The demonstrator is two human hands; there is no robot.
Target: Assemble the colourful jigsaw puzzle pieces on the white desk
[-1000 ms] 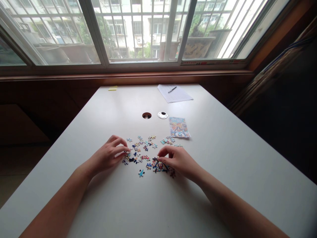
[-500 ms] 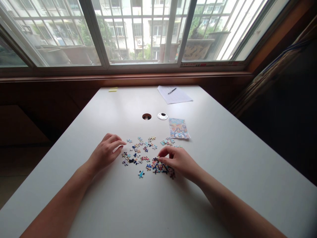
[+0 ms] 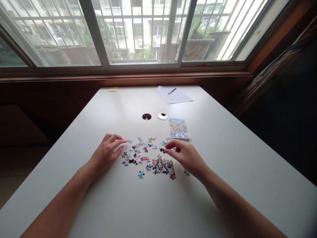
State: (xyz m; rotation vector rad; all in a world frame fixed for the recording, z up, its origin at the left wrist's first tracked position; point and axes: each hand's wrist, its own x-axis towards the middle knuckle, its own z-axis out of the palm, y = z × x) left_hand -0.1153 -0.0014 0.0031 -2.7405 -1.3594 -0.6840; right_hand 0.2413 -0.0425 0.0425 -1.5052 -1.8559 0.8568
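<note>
Several small loose jigsaw pieces (image 3: 140, 148) lie scattered on the white table (image 3: 138, 205). A joined cluster of pieces (image 3: 162, 166) sits just below my right hand (image 3: 184, 155), which pinches a single dark puzzle piece (image 3: 162, 150) between thumb and forefinger above the cluster. My left hand (image 3: 107, 152) rests on the table at the left edge of the scatter, fingers stretched out and loosely apart, holding nothing; its fingertips are near a blue piece (image 3: 129, 141). One blue piece (image 3: 141, 174) lies apart at the front.
A colourful reference picture card (image 3: 178, 128) lies beyond the pieces. Farther back are a cable hole (image 3: 146, 116), its round cap (image 3: 162, 116), a paper sheet with a pen (image 3: 174, 94) and a yellow note (image 3: 113, 89). A large window runs behind; a dark chair stands at right.
My right hand lifted off the joined cluster and moved up and right, now pinching one piece. My left hand drew back left from the pieces and its fingers opened out.
</note>
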